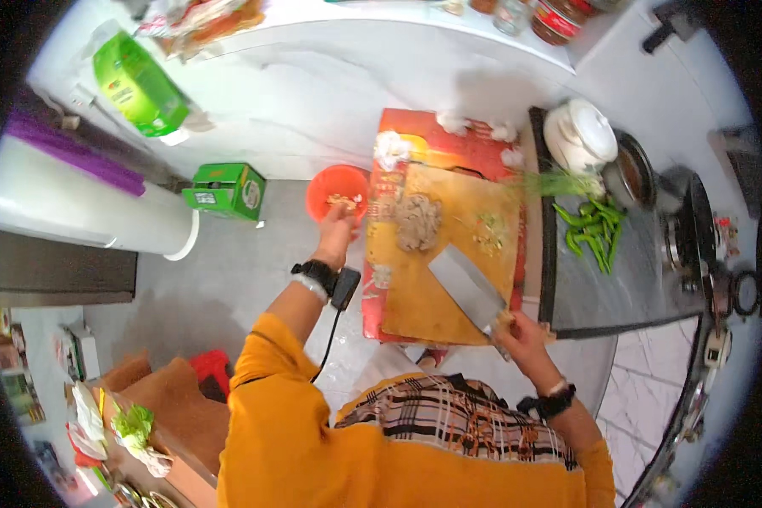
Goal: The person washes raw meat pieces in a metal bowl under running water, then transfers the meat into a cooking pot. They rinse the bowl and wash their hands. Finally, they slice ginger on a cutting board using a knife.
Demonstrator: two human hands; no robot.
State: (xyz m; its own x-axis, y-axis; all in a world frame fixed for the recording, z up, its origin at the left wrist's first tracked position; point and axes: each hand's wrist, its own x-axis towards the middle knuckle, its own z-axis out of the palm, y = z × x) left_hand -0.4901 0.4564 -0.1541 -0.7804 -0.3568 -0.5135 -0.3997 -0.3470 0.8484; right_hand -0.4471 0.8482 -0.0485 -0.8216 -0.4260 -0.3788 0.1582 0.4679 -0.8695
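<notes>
My right hand [526, 343] grips the handle of a cleaver, its broad steel blade [467, 279] angled over the near right of a wooden cutting board [419, 311]. A heap of greyish sliced food, apparently meat [419, 222], sits on the board's left half. Small chopped green and pale bits [490, 235] lie to its right. My left hand [336, 235] reaches past the board's left side to the rim of an orange-red bin [317, 190] with pale scraps [343, 202] inside. Its fingers are blurred, so I cannot tell whether they hold anything.
The board rests on a red printed box [374, 317] bearing white garlic-like pieces [392, 149]. On the dark counter at right are green chilli peppers [590, 232], a bunch of thin green stalks [552, 183] and a lidded white pot [578, 136]. A green carton [225, 190] stands left of the bin.
</notes>
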